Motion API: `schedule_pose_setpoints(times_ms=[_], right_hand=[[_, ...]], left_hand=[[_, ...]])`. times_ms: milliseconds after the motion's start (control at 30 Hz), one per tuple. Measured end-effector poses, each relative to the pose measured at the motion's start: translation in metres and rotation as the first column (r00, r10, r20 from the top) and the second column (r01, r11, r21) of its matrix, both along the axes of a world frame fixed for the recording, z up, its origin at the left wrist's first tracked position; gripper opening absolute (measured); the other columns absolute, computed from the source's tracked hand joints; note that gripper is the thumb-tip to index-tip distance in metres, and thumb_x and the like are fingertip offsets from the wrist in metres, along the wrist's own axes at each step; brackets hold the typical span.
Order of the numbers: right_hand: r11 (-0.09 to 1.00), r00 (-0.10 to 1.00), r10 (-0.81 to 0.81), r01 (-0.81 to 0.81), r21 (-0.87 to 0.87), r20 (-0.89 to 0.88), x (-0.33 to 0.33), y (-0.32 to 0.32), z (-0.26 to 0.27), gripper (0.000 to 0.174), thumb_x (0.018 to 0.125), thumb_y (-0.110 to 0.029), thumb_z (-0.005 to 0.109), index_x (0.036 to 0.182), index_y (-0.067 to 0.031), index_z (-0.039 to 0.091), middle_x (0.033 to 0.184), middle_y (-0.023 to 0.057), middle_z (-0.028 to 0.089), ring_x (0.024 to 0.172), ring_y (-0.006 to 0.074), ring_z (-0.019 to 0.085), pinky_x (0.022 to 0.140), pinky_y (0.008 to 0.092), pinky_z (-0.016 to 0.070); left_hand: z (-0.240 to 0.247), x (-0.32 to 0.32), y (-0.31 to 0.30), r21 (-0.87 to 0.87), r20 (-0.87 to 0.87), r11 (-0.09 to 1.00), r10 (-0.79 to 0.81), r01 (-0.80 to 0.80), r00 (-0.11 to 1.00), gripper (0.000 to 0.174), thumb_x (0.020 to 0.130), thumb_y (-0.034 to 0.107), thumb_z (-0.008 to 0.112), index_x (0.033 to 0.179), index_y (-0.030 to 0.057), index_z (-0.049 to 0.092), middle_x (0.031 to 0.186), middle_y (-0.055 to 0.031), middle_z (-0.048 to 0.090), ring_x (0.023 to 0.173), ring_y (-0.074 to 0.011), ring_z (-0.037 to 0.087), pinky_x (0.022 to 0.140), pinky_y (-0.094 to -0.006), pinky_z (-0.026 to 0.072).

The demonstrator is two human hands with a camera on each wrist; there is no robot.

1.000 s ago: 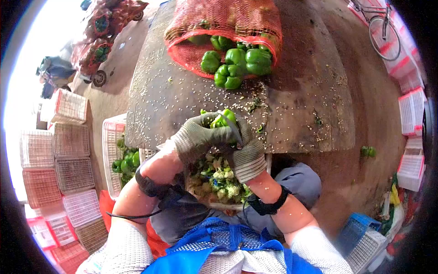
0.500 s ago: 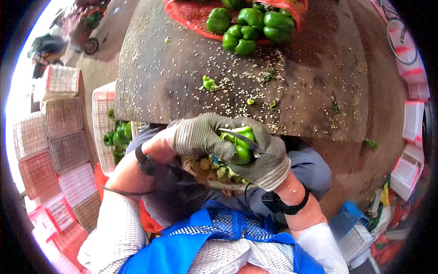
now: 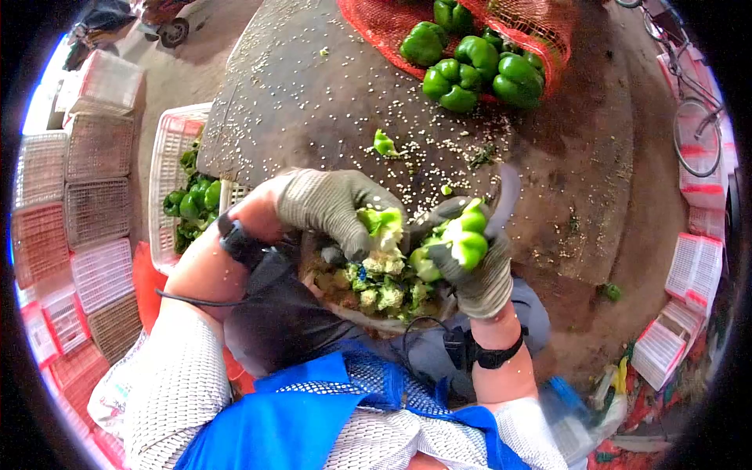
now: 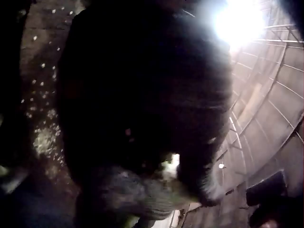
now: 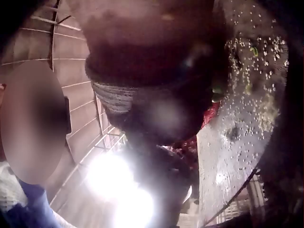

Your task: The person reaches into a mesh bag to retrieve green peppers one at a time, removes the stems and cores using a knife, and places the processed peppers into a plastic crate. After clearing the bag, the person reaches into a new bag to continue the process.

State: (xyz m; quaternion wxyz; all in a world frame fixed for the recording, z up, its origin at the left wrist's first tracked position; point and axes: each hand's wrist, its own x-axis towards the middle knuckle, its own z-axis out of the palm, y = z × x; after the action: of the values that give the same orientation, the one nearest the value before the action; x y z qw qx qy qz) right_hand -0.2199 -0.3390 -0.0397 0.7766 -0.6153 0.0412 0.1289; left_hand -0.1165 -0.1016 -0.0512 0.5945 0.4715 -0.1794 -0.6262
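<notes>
My gloved left hand [image 3: 337,207] pinches a pale green pepper core [image 3: 384,225] with seeds on its underside. Close beside it, my gloved right hand [image 3: 487,280] grips a cut green bell pepper [image 3: 468,241], along with a knife whose curved blade [image 3: 508,196] sticks up past the fingers, blurred. Under both hands, between the knees, a container holds a heap of seedy pepper cores [image 3: 392,296]. In the left wrist view the glove [image 4: 137,190] is mostly dark, with a pale bit at the fingers. The right wrist view shows the glove's cuff [image 5: 114,97]; the pepper is hidden there.
Seeds and a green pepper scrap [image 3: 385,143] lie on the wooden table [image 3: 313,102]. Whole bell peppers [image 3: 450,84] spill from a red mesh sack [image 3: 376,35] at the back. A white crate [image 3: 166,168] of peppers stands left, stacked crates [image 3: 98,207] beyond it.
The knife was against the pepper and now points away from it. The core has come apart from the pepper, and my hands have separated. A green scrap was dropped on the table.
</notes>
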Motion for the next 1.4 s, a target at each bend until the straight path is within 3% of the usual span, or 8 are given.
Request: schedule_pose_setpoints(times_ms=[167,267,367,633,1133,1233,1300,1400], right_hand=[[0.996,0.998,-0.050,0.047,-0.080,-0.035,0.003,-0.013,-0.007,0.049,0.082,-0.023,0.077,0.116,-0.0005,0.052,0.099,0.0090,0.068,0.089,0.0175,0.066,0.079,0.0309,0.0543],[0.977,1.000,-0.019,0.017,-0.214,-0.005,0.000,-0.005,-0.017,0.058,0.081,-0.036,0.080,0.119,-0.0010,0.052,0.097,0.0049,0.069,0.084,0.0141,0.066,0.073,0.0272,0.0537],[0.946,0.998,0.057,-0.043,-0.322,0.034,-0.004,0.012,-0.013,0.063,0.078,-0.047,0.079,0.115,-0.0027,0.055,0.089,0.0023,0.065,0.079,0.0124,0.060,0.070,0.0284,0.0501],[0.984,0.979,0.161,-0.169,0.054,0.121,-0.018,0.062,0.001,0.083,0.082,-0.045,0.076,0.147,-0.0140,0.036,0.097,0.0044,0.064,0.086,0.0130,0.056,0.078,0.0295,0.0494],[0.964,0.982,0.183,-0.172,-0.201,0.038,-0.034,0.066,0.015,0.046,0.086,-0.026,0.074,0.123,-0.0031,0.058,0.098,0.0069,0.071,0.084,0.0138,0.065,0.075,0.0300,0.0531],[0.992,0.956,0.083,-0.106,-0.065,-0.283,-0.024,0.038,0.037,0.029,0.089,-0.013,0.071,0.114,-0.0004,0.062,0.091,0.0038,0.071,0.074,0.0082,0.063,0.061,0.0234,0.0515],[0.999,1.000,-0.021,0.020,-0.042,-0.008,-0.026,0.036,-0.023,0.025,0.090,-0.013,0.070,0.111,-0.0015,0.064,0.085,0.0031,0.070,0.064,0.0054,0.059,0.053,0.0215,0.0484],[0.979,0.996,-0.026,0.008,-0.201,-0.083,-0.032,0.011,0.010,0.022,0.089,-0.014,0.071,0.107,-0.0018,0.067,0.082,0.0039,0.071,0.068,0.0062,0.061,0.059,0.0224,0.0503]], left_hand=[[-0.017,-0.028,-0.010,0.239,0.174,0.971,-0.050,0.007,0.983,0.052,0.076,0.015,0.082,0.122,0.0041,0.060,0.100,-0.0026,0.070,0.090,-0.0109,0.062,0.079,-0.0294,0.0535],[-0.033,-0.046,-0.022,0.077,0.766,0.964,0.106,-0.255,0.634,0.110,0.059,0.024,0.093,0.146,-0.0008,0.030,0.136,-0.0222,0.049,0.127,-0.0351,0.047,0.107,-0.0408,0.0391],[-0.003,-0.077,-0.042,-0.199,0.800,0.914,0.360,-0.353,0.481,0.115,0.059,0.018,0.092,0.149,-0.0032,0.023,0.147,-0.0235,0.036,0.137,-0.0356,0.037,0.113,-0.0395,0.0312],[0.005,-0.138,-0.014,-0.031,0.604,0.562,0.669,-0.826,0.433,0.066,0.085,0.014,0.075,0.141,-0.0001,0.043,0.133,-0.0078,0.054,0.118,-0.0156,0.053,0.101,-0.0292,0.0439],[0.018,-0.149,0.071,-0.152,-0.002,-0.002,1.000,-0.988,-0.002,0.037,0.098,0.037,0.053,0.125,0.0117,0.056,0.112,-0.0088,0.064,0.101,-0.0263,0.062,0.089,-0.0435,0.0528],[0.017,-0.135,0.174,-0.107,0.206,-0.286,0.931,-0.952,-0.303,0.034,0.097,0.040,0.055,0.121,0.0151,0.057,0.104,-0.0071,0.064,0.092,-0.0277,0.064,0.082,-0.0454,0.0560],[0.021,-0.124,0.229,-0.047,0.559,-0.365,0.762,-0.930,-0.327,0.027,0.095,0.025,0.063,0.119,0.0143,0.056,0.097,-0.0050,0.063,0.088,-0.0240,0.063,0.076,-0.0403,0.0578],[0.004,-0.082,0.277,-0.061,0.988,-0.257,-0.155,-0.964,-0.021,0.054,0.086,0.010,0.071,0.134,0.0058,0.048,0.130,-0.0179,0.053,0.111,-0.0263,0.059,0.091,-0.0313,0.0512]])
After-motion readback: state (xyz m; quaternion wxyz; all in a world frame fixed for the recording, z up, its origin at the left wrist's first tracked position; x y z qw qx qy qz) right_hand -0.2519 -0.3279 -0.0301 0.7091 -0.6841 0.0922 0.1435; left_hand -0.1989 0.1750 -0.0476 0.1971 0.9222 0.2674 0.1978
